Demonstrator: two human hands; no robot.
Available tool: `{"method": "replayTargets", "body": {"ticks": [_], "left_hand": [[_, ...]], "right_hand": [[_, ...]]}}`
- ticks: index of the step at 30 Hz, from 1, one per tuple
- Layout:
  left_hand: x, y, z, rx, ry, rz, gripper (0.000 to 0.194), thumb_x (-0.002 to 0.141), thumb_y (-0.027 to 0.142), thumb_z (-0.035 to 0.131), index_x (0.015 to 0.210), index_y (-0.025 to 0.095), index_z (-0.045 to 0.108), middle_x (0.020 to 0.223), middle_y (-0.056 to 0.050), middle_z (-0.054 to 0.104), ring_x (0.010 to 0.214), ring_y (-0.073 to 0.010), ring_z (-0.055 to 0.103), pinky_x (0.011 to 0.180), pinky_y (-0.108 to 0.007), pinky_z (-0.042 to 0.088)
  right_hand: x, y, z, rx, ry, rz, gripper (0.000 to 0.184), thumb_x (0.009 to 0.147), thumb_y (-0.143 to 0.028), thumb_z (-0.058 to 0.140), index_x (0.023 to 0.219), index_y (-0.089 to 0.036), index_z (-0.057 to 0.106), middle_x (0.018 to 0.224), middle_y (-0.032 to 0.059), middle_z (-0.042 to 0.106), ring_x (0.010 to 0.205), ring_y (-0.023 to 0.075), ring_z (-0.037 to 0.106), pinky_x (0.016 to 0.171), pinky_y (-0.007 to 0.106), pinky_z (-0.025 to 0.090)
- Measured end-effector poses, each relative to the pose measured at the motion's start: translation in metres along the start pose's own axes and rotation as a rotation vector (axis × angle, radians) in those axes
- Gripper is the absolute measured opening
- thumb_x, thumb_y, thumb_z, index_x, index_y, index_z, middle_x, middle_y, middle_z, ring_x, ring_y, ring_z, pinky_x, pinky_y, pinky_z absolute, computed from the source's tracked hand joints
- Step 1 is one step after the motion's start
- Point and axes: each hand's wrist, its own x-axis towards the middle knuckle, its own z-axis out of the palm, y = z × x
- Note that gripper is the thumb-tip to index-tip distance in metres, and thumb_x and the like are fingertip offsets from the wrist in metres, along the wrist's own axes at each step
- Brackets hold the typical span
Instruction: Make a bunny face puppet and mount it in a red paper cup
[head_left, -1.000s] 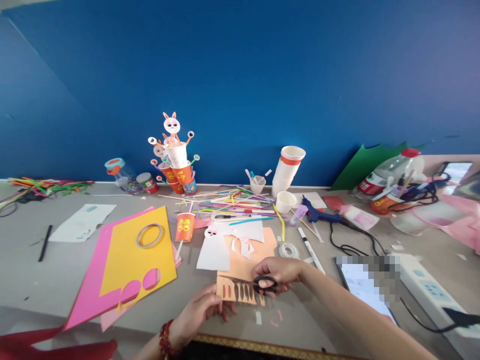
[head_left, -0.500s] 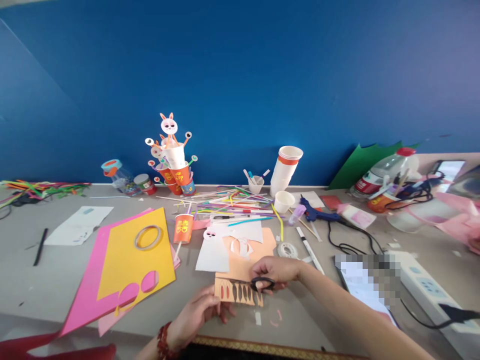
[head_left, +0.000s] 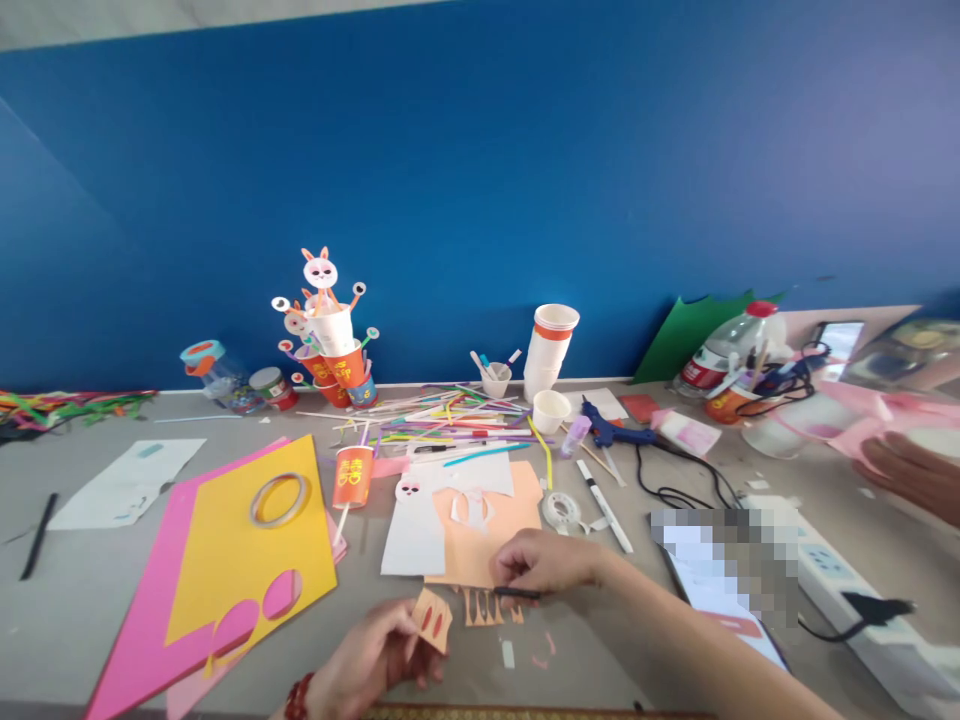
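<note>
My left hand [head_left: 367, 650], with a red beaded bracelet at the wrist, pinches a small orange paper piece [head_left: 433, 620] that bears two red ovals. My right hand [head_left: 551, 562] is closed around black-handled scissors [head_left: 519, 593]; their blades are mostly hidden. Just below the scissors lies the other part of the strip, an orange paper cutout [head_left: 484, 607] with several pointed oval shapes. Behind my hands are a larger orange sheet [head_left: 517, 510] and a white sheet [head_left: 412, 545] with a small rabbit face at its top.
Yellow card [head_left: 225, 560] over pink card lies left, with a tape ring [head_left: 278, 500] on it. Straws [head_left: 450, 410], paper cups [head_left: 551, 350] and a blue glue gun [head_left: 611, 425] stand farther back. A phone [head_left: 720, 580], power strip [head_left: 825, 560] and another person's hand [head_left: 919, 475] are right.
The orange strip, whole before, is now in two parts. My left hand has drawn the red-oval piece left and tilted it. Another person's hand has come into view at right.
</note>
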Motion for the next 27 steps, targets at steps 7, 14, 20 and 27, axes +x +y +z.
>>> {"method": "replayTargets", "body": {"ticks": [7,14,20,27], "left_hand": [[-0.010,0.030,0.015,0.137,-0.008,0.124,0.017,0.081,0.025,0.056,0.083,0.012,0.066,0.078,-0.009,0.067,0.066,-0.0170,0.061,0.059,-0.025,0.044],[0.030,0.079,0.059,0.707,0.042,0.701,0.026,0.094,0.033,0.051,0.082,0.014,0.066,0.079,-0.006,0.064,0.071,-0.0168,0.058,0.067,-0.027,0.045],[0.085,0.071,0.064,0.634,0.059,0.751,0.022,0.089,0.026,0.050,0.075,0.015,0.063,0.073,-0.004,0.061,0.067,-0.0155,0.055,0.063,-0.025,0.044],[0.100,0.056,0.061,0.586,0.011,0.707,0.025,0.088,0.035,0.055,0.079,0.013,0.065,0.071,-0.004,0.062,0.063,-0.0152,0.054,0.060,-0.025,0.043]], "right_hand": [[-0.018,-0.003,0.010,0.156,0.024,0.025,0.040,0.072,-0.054,0.074,0.081,-0.016,0.067,0.060,-0.0044,0.059,0.043,0.0060,0.044,0.038,0.015,0.031],[0.005,-0.025,0.028,0.620,0.603,-0.491,0.048,0.067,-0.051,0.082,0.092,-0.018,0.058,0.085,0.0023,0.064,0.054,0.0080,0.053,0.044,0.018,0.043],[0.034,-0.019,0.028,0.667,1.020,-0.607,0.037,0.067,-0.034,0.083,0.086,-0.021,0.055,0.078,-0.0023,0.060,0.057,0.0099,0.054,0.051,0.021,0.049],[0.038,0.005,0.020,0.554,1.141,-0.589,0.033,0.069,-0.034,0.080,0.079,-0.021,0.052,0.069,-0.0035,0.060,0.051,0.0091,0.050,0.048,0.020,0.042]]}}
